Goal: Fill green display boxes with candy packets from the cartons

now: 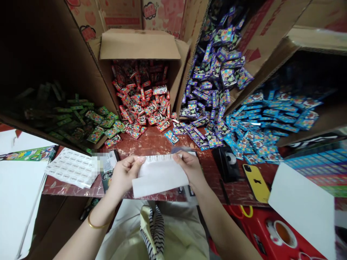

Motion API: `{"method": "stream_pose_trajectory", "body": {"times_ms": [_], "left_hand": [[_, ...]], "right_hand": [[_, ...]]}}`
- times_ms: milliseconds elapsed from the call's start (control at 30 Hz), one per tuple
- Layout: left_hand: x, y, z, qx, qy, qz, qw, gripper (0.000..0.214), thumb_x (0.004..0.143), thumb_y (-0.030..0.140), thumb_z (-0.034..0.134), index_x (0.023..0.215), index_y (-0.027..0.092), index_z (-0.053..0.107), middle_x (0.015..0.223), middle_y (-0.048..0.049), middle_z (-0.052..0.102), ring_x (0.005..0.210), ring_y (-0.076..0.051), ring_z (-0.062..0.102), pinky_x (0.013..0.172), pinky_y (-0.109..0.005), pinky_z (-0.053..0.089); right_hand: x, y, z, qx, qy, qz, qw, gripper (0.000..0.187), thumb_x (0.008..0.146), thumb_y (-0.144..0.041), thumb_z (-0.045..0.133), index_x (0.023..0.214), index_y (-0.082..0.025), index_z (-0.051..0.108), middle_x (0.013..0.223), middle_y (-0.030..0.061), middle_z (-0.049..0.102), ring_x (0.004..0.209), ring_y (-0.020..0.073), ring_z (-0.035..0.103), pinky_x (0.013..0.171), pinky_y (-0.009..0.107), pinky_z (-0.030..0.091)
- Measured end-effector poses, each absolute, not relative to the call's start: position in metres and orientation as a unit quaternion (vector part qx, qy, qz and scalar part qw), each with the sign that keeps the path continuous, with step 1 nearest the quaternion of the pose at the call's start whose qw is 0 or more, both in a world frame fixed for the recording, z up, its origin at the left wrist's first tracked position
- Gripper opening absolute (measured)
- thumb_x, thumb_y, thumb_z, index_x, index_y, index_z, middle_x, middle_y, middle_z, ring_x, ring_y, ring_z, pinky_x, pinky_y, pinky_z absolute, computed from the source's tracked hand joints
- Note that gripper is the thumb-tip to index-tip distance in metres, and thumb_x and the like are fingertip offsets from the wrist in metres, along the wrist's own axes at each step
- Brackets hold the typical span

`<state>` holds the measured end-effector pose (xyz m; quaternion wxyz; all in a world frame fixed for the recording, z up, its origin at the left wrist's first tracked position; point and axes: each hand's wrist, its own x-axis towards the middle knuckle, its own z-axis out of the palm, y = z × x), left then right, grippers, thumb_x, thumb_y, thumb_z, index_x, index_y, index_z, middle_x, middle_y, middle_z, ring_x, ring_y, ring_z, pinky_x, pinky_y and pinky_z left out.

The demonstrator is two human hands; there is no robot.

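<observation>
Between my two hands is a white sticker sheet [161, 177], held just above the front of the table. A row of small round prints shows along its top edge, and the part below is plain white. My left hand [125, 174] pinches the upper left corner between thumb and fingers. At the upper right corner, my right hand [190, 167] grips the sheet the same way. Left of my left hand lies another sheet of stickers [72, 168] with rows of small prints. A dark printed packet [106, 177] lies partly behind my left hand.
Open cartons spill small green packs [94, 133], red packs [143, 104], purple packs [206, 94] and blue packs [260, 119] onto the red table [151, 139]. On the right are a black tape dispenser [226, 164], a yellow phone [256, 182] and a cup of brown liquid [283, 233].
</observation>
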<state>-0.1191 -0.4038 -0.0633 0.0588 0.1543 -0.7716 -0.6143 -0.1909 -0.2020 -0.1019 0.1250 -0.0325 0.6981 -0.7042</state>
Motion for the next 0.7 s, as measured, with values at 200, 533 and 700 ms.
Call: {"method": "stream_pose_trajectory", "body": {"times_ms": [200, 533, 700], "left_hand": [[-0.112, -0.417, -0.093, 0.125, -0.837, -0.53, 0.058, 0.039, 0.082, 0.053, 0.054, 0.066, 0.017, 0.062, 0.054, 0.0022, 0.052, 0.051, -0.012, 0.044, 0.046, -0.021, 0.032], [-0.149, -0.446, -0.19, 0.027, -0.875, -0.482, 0.028, 0.029, 0.077, 0.047, 0.063, 0.074, 0.02, 0.074, 0.075, -0.0046, 0.062, 0.079, -0.021, 0.054, 0.078, -0.032, 0.041], [-0.15, -0.447, -0.203, 0.022, -0.877, -0.48, 0.026, 0.033, 0.077, 0.051, 0.062, 0.073, 0.02, 0.074, 0.076, -0.0047, 0.062, 0.08, -0.021, 0.055, 0.078, -0.032, 0.042]], "right_hand": [[-0.18, -0.206, -0.115, -0.086, 0.779, -0.618, 0.066, 0.045, 0.08, -0.054, 0.056, 0.054, -0.019, 0.045, 0.052, -0.0036, 0.037, 0.052, 0.0103, 0.036, 0.047, 0.022, 0.03], [-0.209, -0.157, -0.173, -0.166, 0.93, -0.322, -0.068, 0.017, 0.076, -0.024, 0.065, 0.093, -0.022, 0.062, 0.122, 0.012, 0.056, 0.12, 0.0309, 0.044, 0.098, 0.049, 0.033], [-0.224, -0.148, -0.185, -0.167, 0.927, -0.332, -0.044, 0.016, 0.071, -0.017, 0.068, 0.083, -0.021, 0.058, 0.115, 0.0111, 0.06, 0.114, 0.0297, 0.051, 0.096, 0.049, 0.034]]}}
